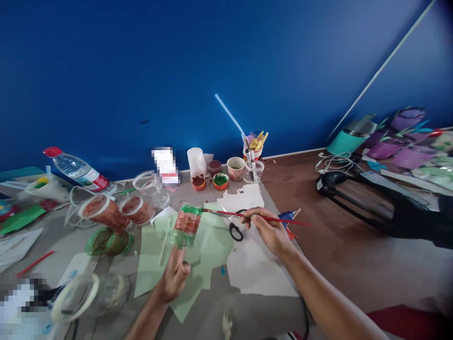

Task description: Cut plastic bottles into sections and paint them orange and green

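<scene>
My left hand [173, 278] holds up a small clear plastic container [187, 225] painted with a reddish-brown middle band and green at both ends. Its fingers go up behind or inside the container and are mostly hidden; the thumb shows below. In my right hand [271, 231], pinched between the fingers, is a thin red paintbrush [226, 214]. The brush tip is at the container's green upper rim; whether it touches I cannot tell. Beneath lie pale green paper [215, 255] and white paper [262, 269]. Black-handled scissors [236, 232] rest just left of my right hand.
Small tubs of brown paint [198, 183] and green paint [221, 181] stand at the back beside a paper cup [236, 168]. Brown-painted cups [102, 208] and a water bottle [83, 170] lie to the left. A black frame-like object [382, 226] sits at right.
</scene>
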